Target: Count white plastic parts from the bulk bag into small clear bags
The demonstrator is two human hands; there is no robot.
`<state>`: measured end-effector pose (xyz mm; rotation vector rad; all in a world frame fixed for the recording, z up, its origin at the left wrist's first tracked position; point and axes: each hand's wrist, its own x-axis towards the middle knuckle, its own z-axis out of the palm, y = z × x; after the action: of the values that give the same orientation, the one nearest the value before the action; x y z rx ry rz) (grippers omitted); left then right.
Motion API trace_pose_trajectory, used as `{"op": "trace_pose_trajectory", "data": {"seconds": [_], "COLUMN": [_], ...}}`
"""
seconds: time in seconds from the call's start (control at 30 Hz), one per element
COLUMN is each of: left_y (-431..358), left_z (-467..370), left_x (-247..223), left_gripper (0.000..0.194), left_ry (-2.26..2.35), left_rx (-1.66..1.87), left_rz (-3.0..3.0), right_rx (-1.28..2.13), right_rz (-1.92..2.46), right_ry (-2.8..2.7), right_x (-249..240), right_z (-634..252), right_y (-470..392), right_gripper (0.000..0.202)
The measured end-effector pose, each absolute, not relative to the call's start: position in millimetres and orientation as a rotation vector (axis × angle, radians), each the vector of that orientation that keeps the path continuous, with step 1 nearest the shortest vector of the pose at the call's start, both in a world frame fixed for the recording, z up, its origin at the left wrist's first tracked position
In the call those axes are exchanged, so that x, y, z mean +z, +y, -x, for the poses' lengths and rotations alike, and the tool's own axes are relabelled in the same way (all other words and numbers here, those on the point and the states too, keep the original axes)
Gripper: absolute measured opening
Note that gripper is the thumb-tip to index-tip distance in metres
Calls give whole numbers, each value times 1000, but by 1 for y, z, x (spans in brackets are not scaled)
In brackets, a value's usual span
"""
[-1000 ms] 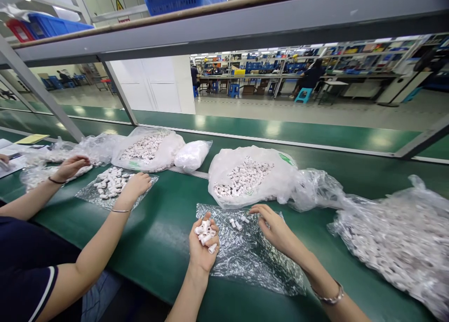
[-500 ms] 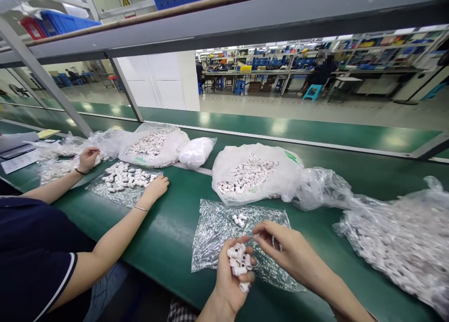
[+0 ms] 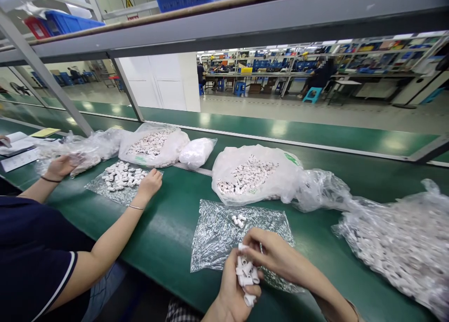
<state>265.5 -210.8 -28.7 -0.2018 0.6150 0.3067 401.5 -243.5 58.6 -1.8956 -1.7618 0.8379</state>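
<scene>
My left hand [image 3: 229, 287] is cupped, palm up, around several small white plastic fittings [image 3: 247, 271], short tubes with open ends. My right hand [image 3: 273, 252] bends over it, thumb and fingertips closed at one white fitting [image 3: 242, 247] above the left fingers. Beneath both hands lies a flat, crinkled clear plastic bag [image 3: 210, 240]. A few white fittings [image 3: 239, 220] rest in a small cluster near its far edge. Just beyond stands a translucent bag [image 3: 224, 160] filled with more of these fittings.
At right lies a big clear bag of fittings [image 3: 400, 247]. On the left a co-worker's hands [image 3: 150, 182] are at a pile of fittings [image 3: 122, 176]. Behind are another filled bag [image 3: 175, 144] and a white bundle [image 3: 198, 152]. A shelf beam [image 3: 224, 25] crosses overhead.
My right hand has come down and left onto the fittings in my left hand, its fingers closing at one. The co-worker's left hand has moved left to a bag.
</scene>
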Motion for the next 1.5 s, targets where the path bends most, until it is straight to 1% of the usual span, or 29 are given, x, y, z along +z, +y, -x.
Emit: {"op": "trace_pose_trajectory", "data": {"seconds": [0.07,0.17,0.27,0.47,0.63,0.73,0.87,0.97,1.03,1.1,1.3,1.5], "left_y": [-206,-201,-198,-199,-206,-208,-203,-199,-197,-197,-199,-203], "left_z": [-263,-258,-258,-266,-267,-268,-266,-263,-261,-260,-264,-266], "left_x": [-29,-31,-30,-28,-29,-30,-30,-30,-29,-28,-24,-25], "left_gripper": [26,33,34,21,19,18,22,31,37,39,26,26], "left_ry": [604,560,563,569,557,574,639,645,609,593,642,663], "left_rx": [299,326,357,399,354,329,362,386,388,392,394,374], "left_rz": [174,144,106,138,108,114,64,3,-13,-18,-56,-73], "right_rx": [776,569,473,744,749,782,822,671,579,573,748,807], "right_rz": [1974,2111,2125,1916,1939,1900,1848,1985,2063,2065,1967,1880], "right_ry": [-1681,-1675,-1685,-1915,-2085,-2084,-1903,-1756,-1705,-1698,-1830,-1898], "right_x": [47,28,28,60,65,66,62,52,46,45,54,51], "right_z": [-417,-432,-430,-399,-395,-401,-416,-427,-429,-427,-413,-411], "right_y": [-237,-229,-229,-244,-251,-251,-243,-237,-234,-234,-237,-237], "right_gripper": [18,18,14,7,9,10,17,23,22,20,20,13]}}
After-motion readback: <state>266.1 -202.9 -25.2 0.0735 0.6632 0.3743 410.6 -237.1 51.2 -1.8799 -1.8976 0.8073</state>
